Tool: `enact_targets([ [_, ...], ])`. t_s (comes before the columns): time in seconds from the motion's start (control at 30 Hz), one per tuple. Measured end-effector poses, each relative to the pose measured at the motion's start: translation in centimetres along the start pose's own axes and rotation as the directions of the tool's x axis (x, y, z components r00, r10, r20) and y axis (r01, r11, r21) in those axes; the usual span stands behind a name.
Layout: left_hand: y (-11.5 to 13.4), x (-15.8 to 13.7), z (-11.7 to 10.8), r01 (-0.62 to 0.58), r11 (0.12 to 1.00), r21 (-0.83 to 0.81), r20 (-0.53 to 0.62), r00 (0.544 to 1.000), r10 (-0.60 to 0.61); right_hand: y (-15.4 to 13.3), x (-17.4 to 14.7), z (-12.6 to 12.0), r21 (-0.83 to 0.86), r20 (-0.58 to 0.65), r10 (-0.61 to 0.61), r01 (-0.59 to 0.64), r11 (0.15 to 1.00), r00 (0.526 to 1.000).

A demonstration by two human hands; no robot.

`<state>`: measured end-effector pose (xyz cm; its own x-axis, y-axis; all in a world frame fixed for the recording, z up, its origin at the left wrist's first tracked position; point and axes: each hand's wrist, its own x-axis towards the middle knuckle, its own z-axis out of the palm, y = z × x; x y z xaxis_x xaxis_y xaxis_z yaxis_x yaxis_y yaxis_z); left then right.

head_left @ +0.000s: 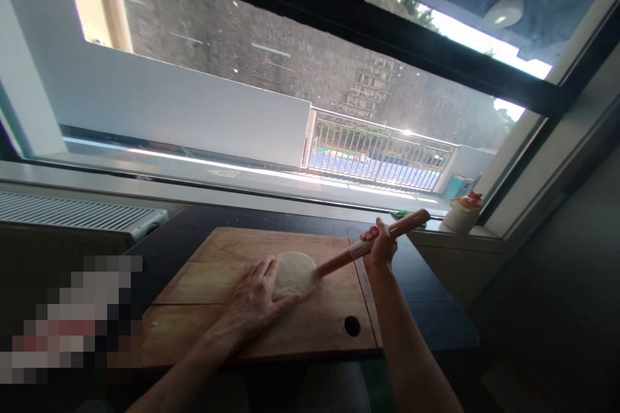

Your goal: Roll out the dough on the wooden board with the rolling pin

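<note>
A flat round of pale dough [294,273] lies on a wooden cutting board [194,271]. My left hand [256,290] rests at the dough's left edge, fingers stretched out and thumb along its near side. My right hand [381,246] is wrapped round a wooden rolling pin [336,262], which slants up to the right. The pin's lower end touches the dough's right edge, and its other end sticks out past my fist.
The board lies on a dark table [436,310] below a wide window. A round hole [352,326] pierces the board's near right corner. On the sill stands a white and orange figurine [464,213]. A radiator [82,216] is at the left, near a pixelated patch.
</note>
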<state>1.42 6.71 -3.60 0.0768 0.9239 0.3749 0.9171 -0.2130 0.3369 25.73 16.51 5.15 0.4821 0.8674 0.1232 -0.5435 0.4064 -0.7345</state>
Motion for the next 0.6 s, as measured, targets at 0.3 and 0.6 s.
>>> enact_targets([
  [0.3, 0.0, 0.0, -0.2, -0.002, 1.000, 0.005, 0.008, 1.000, 0.002, -1.3, -3.7, -2.7, 0.103, -0.070, 0.005, 0.002, 0.995, 0.998],
  [0.6, 0.1, 0.0, 0.0, 0.004, 0.999, -0.041, -0.010, 1.000, -0.005, -1.5, -5.6, -3.1, 0.109, -0.095, -0.028, 0.039, 0.993, 0.995],
])
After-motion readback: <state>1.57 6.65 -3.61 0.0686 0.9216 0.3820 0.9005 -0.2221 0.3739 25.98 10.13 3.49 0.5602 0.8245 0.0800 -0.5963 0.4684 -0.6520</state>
